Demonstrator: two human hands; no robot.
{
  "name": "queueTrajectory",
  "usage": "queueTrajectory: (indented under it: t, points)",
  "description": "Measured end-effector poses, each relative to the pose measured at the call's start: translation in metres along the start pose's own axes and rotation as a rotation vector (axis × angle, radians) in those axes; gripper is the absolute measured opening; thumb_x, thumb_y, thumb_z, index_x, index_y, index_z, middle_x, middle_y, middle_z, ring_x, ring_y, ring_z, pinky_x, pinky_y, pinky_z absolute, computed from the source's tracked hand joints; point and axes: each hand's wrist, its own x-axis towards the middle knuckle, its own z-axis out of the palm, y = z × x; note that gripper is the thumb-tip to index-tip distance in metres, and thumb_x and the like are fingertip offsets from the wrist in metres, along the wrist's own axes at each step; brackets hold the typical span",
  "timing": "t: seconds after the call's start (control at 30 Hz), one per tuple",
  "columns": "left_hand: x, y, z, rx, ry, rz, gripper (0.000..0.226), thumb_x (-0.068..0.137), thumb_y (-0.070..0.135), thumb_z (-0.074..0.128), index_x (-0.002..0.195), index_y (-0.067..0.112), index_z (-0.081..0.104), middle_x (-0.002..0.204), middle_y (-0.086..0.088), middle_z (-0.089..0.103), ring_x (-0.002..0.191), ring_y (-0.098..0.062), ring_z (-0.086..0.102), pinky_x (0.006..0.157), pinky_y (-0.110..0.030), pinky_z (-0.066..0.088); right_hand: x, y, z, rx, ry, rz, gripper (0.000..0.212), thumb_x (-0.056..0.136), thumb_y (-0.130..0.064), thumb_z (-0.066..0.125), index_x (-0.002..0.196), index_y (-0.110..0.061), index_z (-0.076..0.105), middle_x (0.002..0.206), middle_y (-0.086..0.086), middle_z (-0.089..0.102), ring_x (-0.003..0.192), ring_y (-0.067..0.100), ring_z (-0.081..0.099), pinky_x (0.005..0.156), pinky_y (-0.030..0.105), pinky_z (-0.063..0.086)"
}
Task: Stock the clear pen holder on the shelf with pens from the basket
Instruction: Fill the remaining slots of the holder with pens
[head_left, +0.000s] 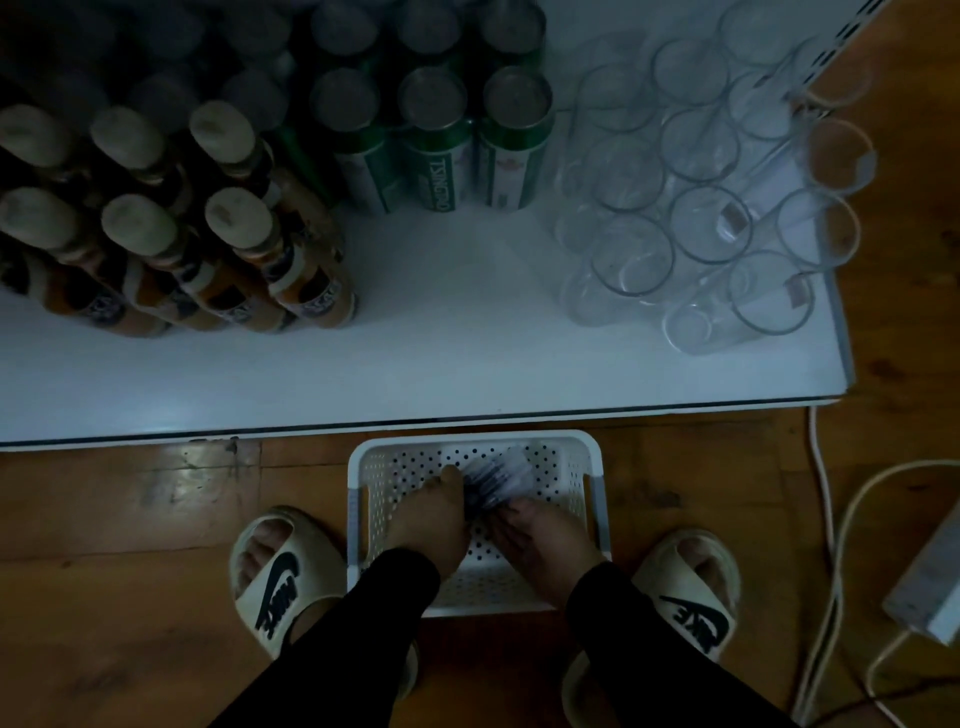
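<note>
Pens (496, 480) lie bundled in white basket (592, 447); left hand (428, 519) and right hand (540, 538) close around them, exact grip unclear; best gathered evenly before lifting

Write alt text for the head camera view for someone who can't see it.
Both hands, left hand and right hand, reach into a white basket on the floor, gathering dark pens. Above it, a white shelf holds bottles, green cans and clear glasses.

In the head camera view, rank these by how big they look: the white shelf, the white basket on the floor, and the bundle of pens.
1. White shelf, the widest thing in view.
2. White basket, between the feet.
3. Bundle of pens, inside the basket, partly hidden by both hands, so its full extent is unsure.
</note>
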Motion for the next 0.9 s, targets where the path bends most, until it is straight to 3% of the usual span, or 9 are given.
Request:
queueTrajectory:
  t: [0.17,0.33,0.43,0.63,0.8,0.9]
  points:
    - [-0.021,0.006,-0.036,-0.120,-0.062,0.074,0.040,0.082,0.023,0.061,0.115,0.011,0.042,0.106,-0.010,0.062,0.092,-0.025,0.060,0.076,-0.035,0.051,-0.023,-0.003,0.001,-0.007,0.058,-0.015,0.030,0.096,0.003,0.047,0.124,0.011,0.054,0.105,0.020,0.065,0.107,0.028,0.061,0.095,0.032,0.049]
    - [-0.070,0.025,-0.098,-0.186,-0.034,0.146,0.036,0.077,0.023,0.064,0.102,0.015,0.040,0.095,-0.007,0.062,0.078,-0.018,0.053,0.064,-0.030,0.043,-0.085,-0.019,0.006,-0.073,0.031,-0.132,0.012,0.095,-0.001,0.053,0.096,0.001,0.065,0.094,0.016,0.066,0.083,0.024,0.063,0.071,0.029,0.052]
    - [-0.109,0.038,-0.143,-0.205,0.075,0.183,0.038,0.072,0.030,0.066,0.099,0.019,0.042,0.084,0.001,0.057,0.074,-0.017,0.053,0.061,-0.028,0.039,-0.138,-0.027,0.015,-0.119,-0.002,-0.250,0.014,0.097,-0.011,0.053,0.104,-0.005,0.062,0.096,0.013,0.066,0.083,0.023,0.064,0.071,0.029,0.053]
    - [-0.201,0.071,-0.221,-0.583,0.215,0.267,0.028,0.071,0.019,0.070,0.089,0.021,0.048,0.080,0.005,0.056,0.070,-0.010,0.052,0.056,-0.024,0.041,-0.254,-0.035,0.037,-0.232,-0.111,-0.541,0.021,0.096,-0.016,0.056,0.106,0.000,0.064,0.090,0.012,0.064,0.083,0.024,0.062,0.069,0.028,0.050]
    - [-0.274,0.095,-0.267,-0.888,0.266,0.373,0.020,0.073,0.003,0.064,0.065,0.015,0.049,0.053,0.004,0.055,0.053,-0.012,0.053,0.054,-0.025,0.044,-0.350,-0.038,0.055,-0.354,-0.175,-0.846,0.022,0.095,-0.025,0.060,0.101,-0.006,0.069,0.095,0.009,0.070,0.087,0.022,0.068,0.074,0.028,0.054]
    - [-0.308,0.104,-0.285,-1.037,0.289,0.424,0.017,0.075,-0.003,0.064,0.071,0.014,0.059,0.057,0.002,0.062,0.060,-0.015,0.060,0.059,-0.029,0.050,-0.397,-0.035,0.065,-0.446,-0.216,-0.971,0.028,0.094,-0.030,0.060,0.106,-0.007,0.068,0.100,0.008,0.071,0.090,0.021,0.069,0.073,0.027,0.054]
